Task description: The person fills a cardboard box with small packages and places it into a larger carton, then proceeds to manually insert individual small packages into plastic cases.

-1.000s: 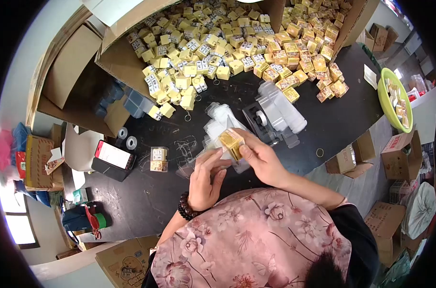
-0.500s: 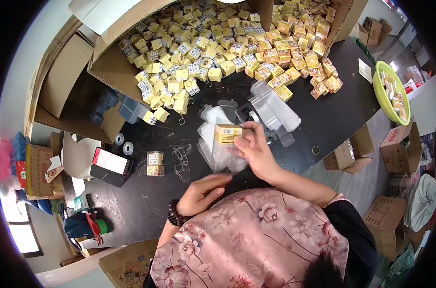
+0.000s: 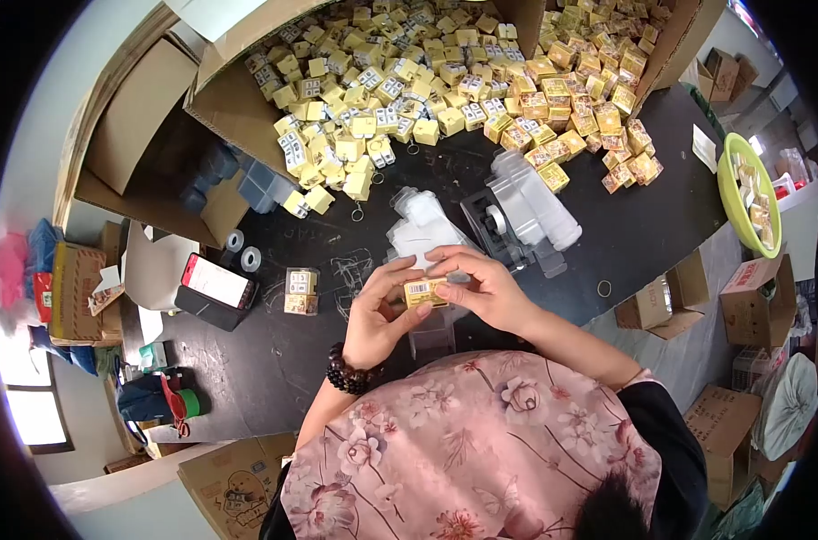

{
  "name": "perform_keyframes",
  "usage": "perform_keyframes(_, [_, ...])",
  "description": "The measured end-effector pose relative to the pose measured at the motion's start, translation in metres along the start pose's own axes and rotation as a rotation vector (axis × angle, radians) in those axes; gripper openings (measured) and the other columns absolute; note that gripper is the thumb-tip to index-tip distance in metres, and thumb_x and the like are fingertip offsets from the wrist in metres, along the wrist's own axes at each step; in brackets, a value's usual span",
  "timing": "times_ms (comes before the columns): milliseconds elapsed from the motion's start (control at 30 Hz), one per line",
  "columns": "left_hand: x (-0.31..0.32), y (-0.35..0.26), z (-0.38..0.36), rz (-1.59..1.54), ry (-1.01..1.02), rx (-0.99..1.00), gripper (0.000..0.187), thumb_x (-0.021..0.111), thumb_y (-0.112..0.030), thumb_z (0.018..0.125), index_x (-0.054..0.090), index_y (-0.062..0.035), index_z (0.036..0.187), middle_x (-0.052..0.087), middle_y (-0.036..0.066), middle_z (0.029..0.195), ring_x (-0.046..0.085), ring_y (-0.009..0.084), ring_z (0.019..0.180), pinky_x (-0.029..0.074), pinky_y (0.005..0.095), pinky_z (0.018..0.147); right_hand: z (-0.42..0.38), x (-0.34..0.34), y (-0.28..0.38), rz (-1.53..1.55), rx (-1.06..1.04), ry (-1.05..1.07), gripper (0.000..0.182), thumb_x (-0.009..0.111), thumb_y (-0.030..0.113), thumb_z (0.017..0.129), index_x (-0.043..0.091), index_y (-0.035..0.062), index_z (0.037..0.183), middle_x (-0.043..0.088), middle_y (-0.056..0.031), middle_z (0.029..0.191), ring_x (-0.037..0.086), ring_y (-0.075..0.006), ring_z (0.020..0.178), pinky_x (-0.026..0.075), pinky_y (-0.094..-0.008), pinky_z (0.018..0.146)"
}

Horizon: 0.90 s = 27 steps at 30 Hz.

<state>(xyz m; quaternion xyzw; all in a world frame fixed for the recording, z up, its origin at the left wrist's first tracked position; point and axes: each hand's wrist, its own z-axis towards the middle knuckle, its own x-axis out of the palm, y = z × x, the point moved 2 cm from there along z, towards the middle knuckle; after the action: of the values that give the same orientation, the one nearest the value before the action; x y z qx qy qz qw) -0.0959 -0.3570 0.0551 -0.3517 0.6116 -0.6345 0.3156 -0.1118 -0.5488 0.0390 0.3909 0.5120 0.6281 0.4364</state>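
Note:
Between both hands is a small yellow box (image 3: 424,292) with a barcode on the side facing me. My left hand (image 3: 377,310) grips its left end with thumb and fingers. On the right end, the thumb and fingers of my right hand (image 3: 488,295) close on the same box. Just beyond the hands lies a pile of clear flat plastic sleeves (image 3: 421,223), partly covered by my fingers. Another clear plastic piece (image 3: 433,337) shows below the box. To the right stands a tape dispenser (image 3: 494,220) beside clear plastic packaging (image 3: 539,211).
A large carton (image 3: 233,112) spills yellow cube keychains (image 3: 337,148) and small printed boxes (image 3: 553,94) onto the black table (image 3: 337,396). At left are a phone (image 3: 218,281), tape rolls (image 3: 250,259) and a packed pair of cubes (image 3: 301,291). A green basket (image 3: 729,193) stands far right.
My left hand has come up from the table edge and taken hold of the yellow box. My right hand has brought the box down toward me. The view has shifted slightly.

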Motion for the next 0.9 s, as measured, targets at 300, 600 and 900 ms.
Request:
perform_keyframes(300, [0.009,-0.003,0.004,0.116,-0.12,0.074,0.051,0.068,0.006,0.085,0.033,-0.0035,0.12,0.055,0.016,0.121,0.062,0.0168,0.106,0.056,0.0264,0.08,0.014,-0.011,-0.005,0.198,0.132,0.016,0.016,0.067,0.005,0.09,0.061,0.001,0.105,0.065,-0.0076,0.105,0.06,-0.0101,0.097,0.05,-0.0252,0.082])
perform_keyframes(600, [0.005,-0.008,0.003,0.353,-0.058,0.091,0.055,0.074,-0.002,0.082,0.042,-0.0031,0.127,0.06,0.011,0.119,0.063,0.019,0.105,0.055,0.0289,0.077,0.0,-0.005,-0.01,0.076,0.029,-0.155,0.011,0.068,0.006,0.09,0.069,-0.0012,0.097,0.066,-0.0048,0.096,0.063,-0.0089,0.087,0.052,-0.0236,0.074])
perform_keyframes(900, [0.008,-0.011,0.007,0.421,0.077,0.035,0.064,0.075,0.001,0.081,0.037,-0.0027,0.133,0.059,0.014,0.122,0.062,0.0178,0.106,0.053,0.0288,0.084,-0.009,-0.008,-0.021,0.048,0.067,-0.244,0.007,0.066,0.005,0.09,0.066,-0.0017,0.093,0.066,-0.0047,0.091,0.062,-0.0082,0.084,0.051,-0.0233,0.072])
